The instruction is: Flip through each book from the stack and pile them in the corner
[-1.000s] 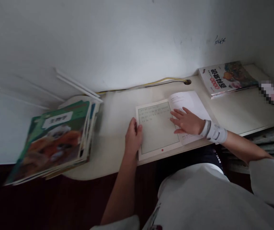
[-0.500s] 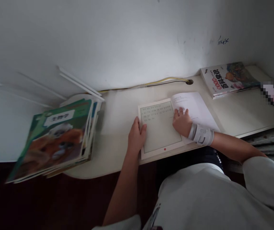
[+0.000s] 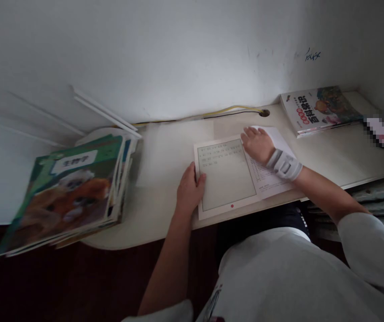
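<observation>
An open booklet (image 3: 227, 174) lies on the cream desk (image 3: 168, 156), its left page showing a framed block of printed characters. My left hand (image 3: 190, 190) grips the booklet's left edge, thumb over the page. My right hand (image 3: 258, 144), with a white wrist brace (image 3: 284, 164), sits at the far top of the right side. There a loose page (image 3: 270, 176) is bent under my fingers, with small print showing near the wrist.
A leaning stack of picture books (image 3: 67, 192) overhangs the desk's left end. A colourful book (image 3: 321, 109) and a pixelated object (image 3: 381, 132) lie at the right. A yellow cable runs along the wall to a desk grommet (image 3: 264, 113).
My right hand has slid toward the far edge, taking the right page with it and bending that page over. My left hand stays at the booklet's edge.
</observation>
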The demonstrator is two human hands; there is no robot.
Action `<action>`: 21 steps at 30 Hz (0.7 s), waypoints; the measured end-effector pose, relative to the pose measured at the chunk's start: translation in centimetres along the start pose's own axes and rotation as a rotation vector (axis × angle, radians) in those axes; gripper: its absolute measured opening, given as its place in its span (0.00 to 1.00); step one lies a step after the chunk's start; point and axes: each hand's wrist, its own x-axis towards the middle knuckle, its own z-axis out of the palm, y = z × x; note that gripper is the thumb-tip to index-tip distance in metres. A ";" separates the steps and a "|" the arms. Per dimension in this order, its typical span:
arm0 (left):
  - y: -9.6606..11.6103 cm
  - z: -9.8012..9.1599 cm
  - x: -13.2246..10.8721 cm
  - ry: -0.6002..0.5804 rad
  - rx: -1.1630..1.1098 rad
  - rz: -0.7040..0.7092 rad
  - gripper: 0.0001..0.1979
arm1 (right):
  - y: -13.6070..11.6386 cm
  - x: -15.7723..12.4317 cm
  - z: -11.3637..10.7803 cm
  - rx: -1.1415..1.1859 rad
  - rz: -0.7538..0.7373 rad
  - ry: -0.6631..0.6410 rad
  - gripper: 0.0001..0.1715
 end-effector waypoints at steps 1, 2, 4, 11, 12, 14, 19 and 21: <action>0.0 0.0 0.0 -0.002 0.001 0.002 0.29 | 1.1 1.2 0.2 0.002 0.047 -0.007 0.24; 0.0 0.0 0.0 -0.005 0.002 0.004 0.29 | 2.0 2.4 0.4 0.012 0.089 -0.039 0.23; -0.1 0.0 0.1 -0.010 0.010 0.004 0.28 | 3.6 4.6 0.9 0.030 0.149 -0.086 0.22; -0.3 0.0 0.2 -0.021 0.039 0.012 0.29 | 5.0 6.6 3.3 0.067 0.179 -0.070 0.26; -0.4 0.1 0.2 -0.016 0.030 0.013 0.29 | 5.0 6.4 3.7 0.054 0.184 -0.068 0.26; -0.4 0.1 0.2 -0.005 0.014 0.010 0.30 | 5.0 5.9 4.5 0.019 0.191 -0.058 0.25; -0.3 0.1 0.1 -0.005 0.019 -0.005 0.30 | 5.5 5.4 5.7 -0.015 0.171 -0.008 0.23; -0.4 0.1 0.0 -0.001 0.011 -0.008 0.30 | 5.9 5.6 5.9 -0.012 0.156 0.000 0.23</action>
